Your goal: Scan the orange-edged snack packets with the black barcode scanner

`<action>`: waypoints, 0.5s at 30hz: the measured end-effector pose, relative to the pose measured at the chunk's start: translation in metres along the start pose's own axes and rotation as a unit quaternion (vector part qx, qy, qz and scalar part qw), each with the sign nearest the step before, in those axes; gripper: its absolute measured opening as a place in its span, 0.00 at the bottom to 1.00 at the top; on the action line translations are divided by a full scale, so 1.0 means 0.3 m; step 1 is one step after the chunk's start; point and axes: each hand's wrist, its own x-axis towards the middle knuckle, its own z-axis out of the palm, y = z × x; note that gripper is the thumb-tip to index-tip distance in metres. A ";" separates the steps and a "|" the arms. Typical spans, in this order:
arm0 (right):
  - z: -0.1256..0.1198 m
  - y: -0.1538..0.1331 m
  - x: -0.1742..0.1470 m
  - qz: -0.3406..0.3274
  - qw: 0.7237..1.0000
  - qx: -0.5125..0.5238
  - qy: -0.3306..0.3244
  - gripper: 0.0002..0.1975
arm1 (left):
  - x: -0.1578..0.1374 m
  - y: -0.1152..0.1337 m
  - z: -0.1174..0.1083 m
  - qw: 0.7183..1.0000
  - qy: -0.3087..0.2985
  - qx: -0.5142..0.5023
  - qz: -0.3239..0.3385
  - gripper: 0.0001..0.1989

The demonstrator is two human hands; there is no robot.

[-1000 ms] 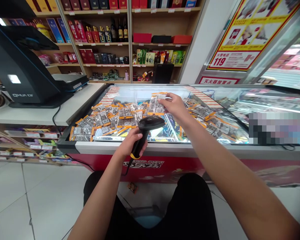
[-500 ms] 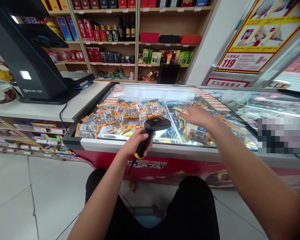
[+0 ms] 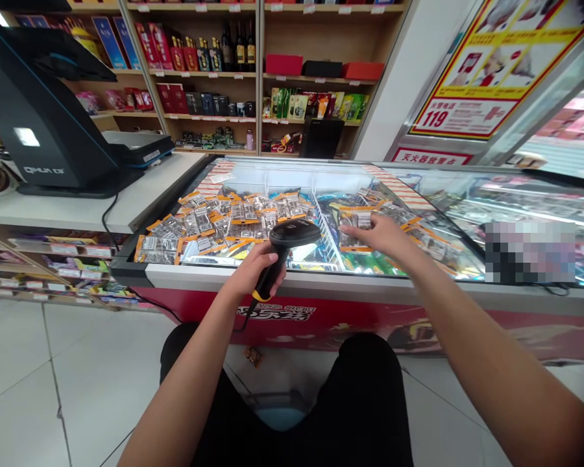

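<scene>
A black point-of-sale terminal (image 3: 39, 123) stands on a white counter (image 3: 78, 211) at left, its cable running down over the counter edge. Behind, wooden shelving (image 3: 253, 78) carries boxed goods, dark bottles (image 3: 228, 52) and green packets (image 3: 316, 105). A yellow-and-red poster (image 3: 491, 65) marked 119 hangs on the wall at right. The freezer cabinet (image 3: 321, 318) has a red front panel with printed lettering. The floor is laid with pale tiles (image 3: 39, 376).
</scene>
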 end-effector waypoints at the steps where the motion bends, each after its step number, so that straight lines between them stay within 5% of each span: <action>1: 0.025 -0.017 0.006 0.015 0.998 0.046 0.029 0.29 | 0.000 -0.002 -0.001 1.000 -0.001 0.003 0.001 0.24; 7: 0.149 -0.126 0.036 -0.018 0.971 0.200 0.127 0.30 | -0.006 -0.007 -0.009 0.999 -0.036 0.002 -0.002 0.25; 15: 0.192 -0.257 0.013 -0.058 0.963 0.260 0.046 0.25 | -0.003 0.014 0.008 1.000 -0.012 0.017 -0.017 0.25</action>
